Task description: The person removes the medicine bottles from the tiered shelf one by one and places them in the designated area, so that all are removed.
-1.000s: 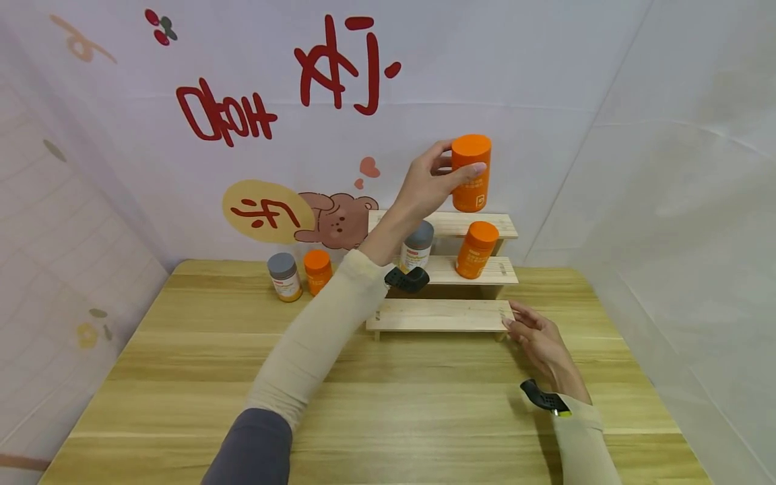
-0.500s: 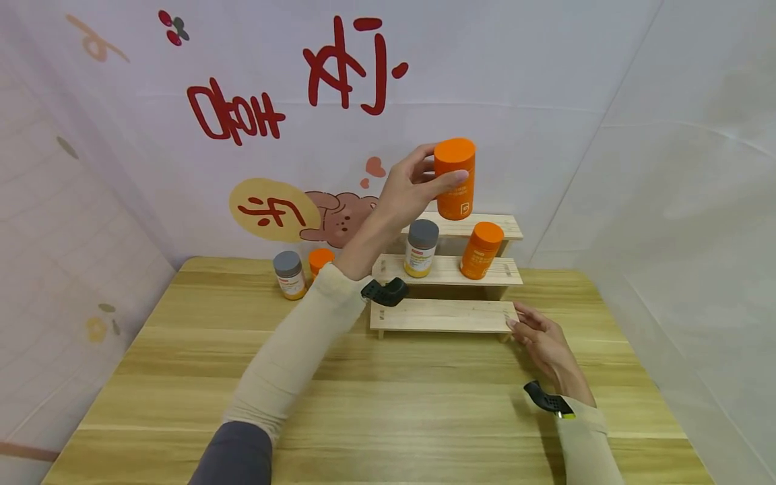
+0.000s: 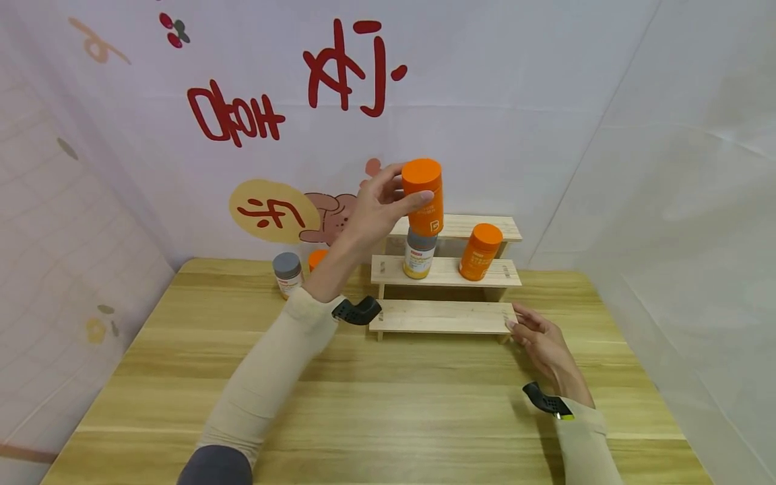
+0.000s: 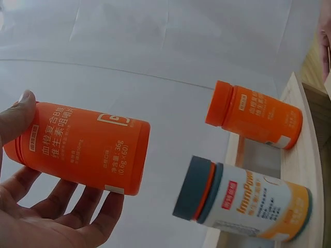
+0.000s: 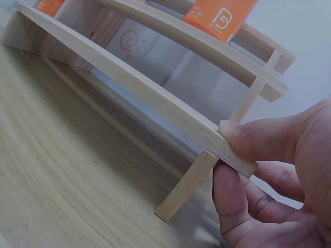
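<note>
An orange bottle (image 3: pixel 423 199) is held up in my left hand (image 3: pixel 377 210), the thumb on its near side and the fingers behind. In the left wrist view, that orange bottle (image 4: pixel 85 147) shows white print. My right hand (image 3: pixel 542 343) pinches the right end of the lowest step of a three-step wooden rack (image 3: pixel 445 316); the right wrist view shows the thumb (image 5: pixel 258 138) on top and fingers below. On the middle step stand a grey-capped white-and-yellow bottle (image 3: pixel 419 259), partly behind the held one in the head view, and another orange bottle (image 3: pixel 481 252).
Left of the rack on the wooden table (image 3: pixel 424 417) stand a grey-capped bottle (image 3: pixel 287 273) and an orange-capped one (image 3: pixel 317 258), mostly hidden by my left arm. A printed white cloth wall (image 3: pixel 485 87) rises behind the table.
My left hand has carried the orange bottle leftward and down, from above the rack's right side to in front of the grey-capped bottle's top. The right hand keeps its grip on the rack.
</note>
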`<act>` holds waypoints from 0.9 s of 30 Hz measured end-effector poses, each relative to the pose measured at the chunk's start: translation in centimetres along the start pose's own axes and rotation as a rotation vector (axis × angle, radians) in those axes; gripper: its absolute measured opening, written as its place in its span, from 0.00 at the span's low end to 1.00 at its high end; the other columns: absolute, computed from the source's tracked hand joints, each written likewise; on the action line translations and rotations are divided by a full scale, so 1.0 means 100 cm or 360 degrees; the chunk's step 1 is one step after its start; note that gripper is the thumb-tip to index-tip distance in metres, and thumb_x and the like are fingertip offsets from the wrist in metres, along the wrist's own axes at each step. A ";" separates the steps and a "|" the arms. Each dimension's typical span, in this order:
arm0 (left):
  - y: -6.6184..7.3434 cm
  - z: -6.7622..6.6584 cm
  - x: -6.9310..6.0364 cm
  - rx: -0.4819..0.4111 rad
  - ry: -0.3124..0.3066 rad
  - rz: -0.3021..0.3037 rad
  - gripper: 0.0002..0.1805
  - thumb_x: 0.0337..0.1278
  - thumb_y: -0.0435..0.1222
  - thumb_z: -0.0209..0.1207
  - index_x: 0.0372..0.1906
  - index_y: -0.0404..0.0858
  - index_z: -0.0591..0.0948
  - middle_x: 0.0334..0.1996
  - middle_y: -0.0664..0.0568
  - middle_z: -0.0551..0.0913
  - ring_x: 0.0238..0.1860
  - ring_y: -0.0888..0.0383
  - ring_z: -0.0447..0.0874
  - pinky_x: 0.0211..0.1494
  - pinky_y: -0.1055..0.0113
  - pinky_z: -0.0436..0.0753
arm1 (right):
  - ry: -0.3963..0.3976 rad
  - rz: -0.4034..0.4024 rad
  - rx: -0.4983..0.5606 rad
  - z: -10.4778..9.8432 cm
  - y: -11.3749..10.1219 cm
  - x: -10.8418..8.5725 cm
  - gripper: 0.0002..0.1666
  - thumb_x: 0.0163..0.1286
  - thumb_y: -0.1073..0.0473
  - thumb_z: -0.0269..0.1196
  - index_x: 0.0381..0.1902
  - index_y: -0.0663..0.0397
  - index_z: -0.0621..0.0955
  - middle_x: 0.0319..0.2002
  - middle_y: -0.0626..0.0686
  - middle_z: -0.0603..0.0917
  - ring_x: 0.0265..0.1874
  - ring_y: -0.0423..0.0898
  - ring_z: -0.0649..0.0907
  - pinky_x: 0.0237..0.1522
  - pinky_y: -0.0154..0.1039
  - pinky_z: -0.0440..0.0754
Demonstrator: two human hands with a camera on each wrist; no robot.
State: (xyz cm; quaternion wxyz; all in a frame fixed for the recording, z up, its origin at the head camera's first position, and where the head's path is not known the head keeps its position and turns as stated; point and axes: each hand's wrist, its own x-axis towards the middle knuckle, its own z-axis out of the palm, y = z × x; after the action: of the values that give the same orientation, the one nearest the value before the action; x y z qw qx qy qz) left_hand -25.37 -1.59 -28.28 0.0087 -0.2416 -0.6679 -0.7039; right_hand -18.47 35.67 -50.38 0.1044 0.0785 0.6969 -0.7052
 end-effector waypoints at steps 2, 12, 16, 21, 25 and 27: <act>-0.003 -0.004 -0.006 0.0035 0.0020 -0.0020 0.29 0.67 0.36 0.66 0.71 0.48 0.74 0.61 0.46 0.81 0.59 0.50 0.82 0.66 0.54 0.81 | -0.0001 -0.0006 -0.0007 0.000 0.001 0.000 0.44 0.74 0.56 0.65 0.81 0.57 0.59 0.51 0.40 0.78 0.47 0.33 0.80 0.51 0.29 0.82; -0.013 -0.021 -0.025 0.0041 0.0112 -0.0088 0.30 0.67 0.36 0.66 0.72 0.48 0.73 0.62 0.45 0.81 0.60 0.50 0.82 0.68 0.54 0.81 | -0.0002 -0.0037 0.0026 0.000 0.002 0.000 0.44 0.75 0.59 0.64 0.81 0.60 0.57 0.49 0.37 0.81 0.46 0.33 0.82 0.48 0.29 0.83; -0.017 -0.027 -0.031 0.0047 0.0145 -0.0103 0.32 0.67 0.34 0.65 0.74 0.47 0.72 0.62 0.44 0.81 0.62 0.50 0.82 0.67 0.55 0.81 | -0.0006 -0.0039 0.0028 0.000 0.003 0.000 0.44 0.75 0.58 0.64 0.81 0.60 0.57 0.49 0.37 0.81 0.46 0.33 0.82 0.48 0.29 0.83; -0.022 -0.035 -0.042 0.0081 0.0163 -0.0087 0.32 0.68 0.35 0.65 0.74 0.46 0.71 0.62 0.44 0.81 0.62 0.50 0.82 0.69 0.55 0.80 | -0.0011 -0.0029 0.0027 0.000 0.003 0.000 0.43 0.75 0.58 0.64 0.80 0.57 0.59 0.50 0.36 0.82 0.47 0.33 0.82 0.49 0.29 0.83; -0.030 -0.042 -0.049 0.0065 0.0146 -0.0062 0.29 0.68 0.34 0.64 0.72 0.46 0.73 0.62 0.44 0.81 0.61 0.50 0.82 0.71 0.54 0.79 | -0.0007 -0.0022 0.0028 0.001 0.002 -0.001 0.43 0.75 0.58 0.65 0.81 0.57 0.59 0.50 0.36 0.81 0.47 0.33 0.82 0.49 0.29 0.82; -0.034 -0.046 -0.052 0.0050 0.0151 -0.0071 0.28 0.68 0.33 0.64 0.71 0.45 0.73 0.61 0.45 0.81 0.61 0.52 0.81 0.70 0.56 0.79 | -0.0001 -0.0020 0.0024 0.001 0.002 -0.001 0.43 0.75 0.58 0.65 0.81 0.57 0.59 0.50 0.36 0.81 0.47 0.33 0.82 0.49 0.29 0.82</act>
State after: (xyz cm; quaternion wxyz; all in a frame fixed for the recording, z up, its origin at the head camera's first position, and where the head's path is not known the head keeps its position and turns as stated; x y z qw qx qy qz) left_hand -23.40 -7.16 -33.22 0.0285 -0.1930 -0.6829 -0.7040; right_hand -18.36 35.60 -50.57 0.0996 0.0745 0.6920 -0.7111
